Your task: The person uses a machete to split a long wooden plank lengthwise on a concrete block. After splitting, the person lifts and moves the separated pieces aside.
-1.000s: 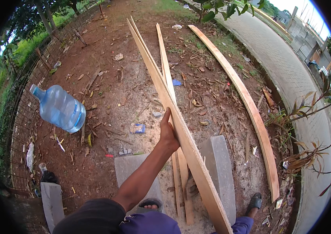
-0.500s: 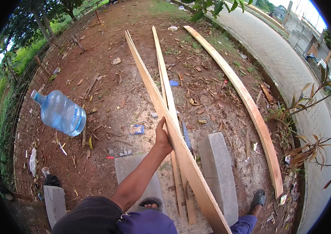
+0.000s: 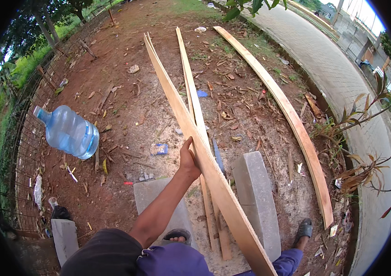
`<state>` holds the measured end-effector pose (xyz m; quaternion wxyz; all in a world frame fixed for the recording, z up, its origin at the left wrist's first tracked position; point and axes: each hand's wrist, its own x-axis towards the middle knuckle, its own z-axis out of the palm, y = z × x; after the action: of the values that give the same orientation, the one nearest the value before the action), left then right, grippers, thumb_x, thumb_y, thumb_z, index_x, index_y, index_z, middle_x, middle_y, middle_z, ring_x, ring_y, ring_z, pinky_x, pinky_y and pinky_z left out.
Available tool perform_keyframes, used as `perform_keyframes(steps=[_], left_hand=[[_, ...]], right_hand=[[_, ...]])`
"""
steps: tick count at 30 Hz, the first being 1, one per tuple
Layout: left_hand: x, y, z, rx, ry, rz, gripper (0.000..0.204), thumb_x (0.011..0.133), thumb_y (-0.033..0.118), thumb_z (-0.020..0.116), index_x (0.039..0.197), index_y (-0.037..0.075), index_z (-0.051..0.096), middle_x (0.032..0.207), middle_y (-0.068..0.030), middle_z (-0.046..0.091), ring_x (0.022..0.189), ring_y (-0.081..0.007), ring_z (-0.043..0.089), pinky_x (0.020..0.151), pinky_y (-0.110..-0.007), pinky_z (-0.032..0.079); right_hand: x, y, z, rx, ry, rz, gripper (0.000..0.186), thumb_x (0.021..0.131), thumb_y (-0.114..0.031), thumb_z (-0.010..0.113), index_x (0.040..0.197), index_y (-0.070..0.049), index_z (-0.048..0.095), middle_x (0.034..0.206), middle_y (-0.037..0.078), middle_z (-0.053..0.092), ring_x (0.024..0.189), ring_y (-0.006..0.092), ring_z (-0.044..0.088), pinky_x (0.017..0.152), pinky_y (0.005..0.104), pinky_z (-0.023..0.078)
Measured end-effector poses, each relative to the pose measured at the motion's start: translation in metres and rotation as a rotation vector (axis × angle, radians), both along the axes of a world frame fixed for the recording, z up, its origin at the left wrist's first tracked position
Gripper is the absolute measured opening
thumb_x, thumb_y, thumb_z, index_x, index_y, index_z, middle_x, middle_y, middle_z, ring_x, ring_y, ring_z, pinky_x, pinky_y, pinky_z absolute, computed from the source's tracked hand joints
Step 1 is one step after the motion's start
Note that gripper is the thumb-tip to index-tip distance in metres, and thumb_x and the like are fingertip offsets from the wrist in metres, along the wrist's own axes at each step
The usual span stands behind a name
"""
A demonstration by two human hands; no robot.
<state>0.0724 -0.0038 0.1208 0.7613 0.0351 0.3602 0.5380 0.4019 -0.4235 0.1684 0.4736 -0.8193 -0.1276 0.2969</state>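
Note:
My left hand (image 3: 189, 161) is closed around the edge of a long, pale wooden plank (image 3: 224, 195) near its middle. The plank runs slanting from the far middle to the lower edge, tilted on its side, and its far end looks split into thin layers. Below and beside it lie narrower wooden strips (image 3: 184, 57), partly hidden by the plank. A flat blue-grey strip (image 3: 218, 156), its kind unclear, lies just right of the plank. Grey concrete blocks (image 3: 256, 202) stand on both sides of the plank. My right hand is not in view.
Another long board (image 3: 292, 124) lies on the right, beside a paved path (image 3: 315, 64). A large blue water bottle (image 3: 70, 131) lies at the left near a wire fence (image 3: 25, 133). My sandalled feet stand by the blocks. Leaves and litter are scattered over the soil.
The view has shifted slightly, so everything sits a little further left and up. My left hand keeps its hold on the plank, which has hardly moved.

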Motion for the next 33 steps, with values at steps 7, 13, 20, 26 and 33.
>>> perform_keyframes(steps=[7,13,20,26,33], left_hand=[[-0.004,-0.006,-0.007,-0.039,0.143,-0.072,0.052,0.099,0.037,0.050,0.135,0.000,0.052,0.127,-0.0169,0.064,0.118,-0.0319,0.062,0.106,-0.049,0.046],[0.011,-0.006,0.050,0.013,0.285,-0.087,0.039,0.092,0.022,0.056,0.122,-0.003,0.056,0.115,-0.0171,0.066,0.108,-0.0309,0.065,0.097,-0.048,0.051],[0.043,0.005,0.106,0.155,0.480,-0.078,0.030,0.090,0.010,0.056,0.114,-0.008,0.053,0.104,-0.0191,0.064,0.097,-0.0310,0.069,0.084,-0.044,0.057],[0.110,0.023,0.102,0.161,0.508,-0.305,0.036,0.092,0.007,0.053,0.122,-0.012,0.046,0.116,-0.0217,0.060,0.100,-0.0311,0.069,0.088,-0.046,0.058],[0.283,0.025,0.149,0.191,0.366,-0.550,0.038,0.102,0.012,0.049,0.131,-0.012,0.044,0.128,-0.0228,0.059,0.114,-0.0321,0.064,0.102,-0.046,0.053]], right_hand=[[-0.019,-0.048,0.001,-0.100,-0.007,-0.047,0.060,0.101,-0.046,0.060,0.138,0.002,0.054,0.123,0.019,0.067,0.104,0.0269,0.068,0.084,0.0379,0.058],[-0.011,-0.091,-0.004,-0.191,0.087,-0.030,0.062,0.102,-0.047,0.059,0.140,0.002,0.053,0.127,0.020,0.066,0.108,0.0272,0.069,0.086,0.0375,0.058],[-0.016,-0.074,0.023,0.035,-0.118,-0.179,0.054,0.107,-0.048,0.050,0.128,0.001,0.061,0.116,0.015,0.069,0.098,0.0246,0.068,0.082,0.0395,0.057],[0.072,-0.113,-0.011,0.195,0.002,-0.201,0.067,0.105,-0.051,0.052,0.140,0.006,0.052,0.139,0.020,0.056,0.123,0.0291,0.057,0.103,0.0417,0.049],[0.289,-0.191,0.000,0.411,-0.670,0.347,0.070,0.105,-0.046,0.052,0.148,0.009,0.043,0.151,0.026,0.044,0.138,0.0372,0.046,0.114,0.0500,0.040]])
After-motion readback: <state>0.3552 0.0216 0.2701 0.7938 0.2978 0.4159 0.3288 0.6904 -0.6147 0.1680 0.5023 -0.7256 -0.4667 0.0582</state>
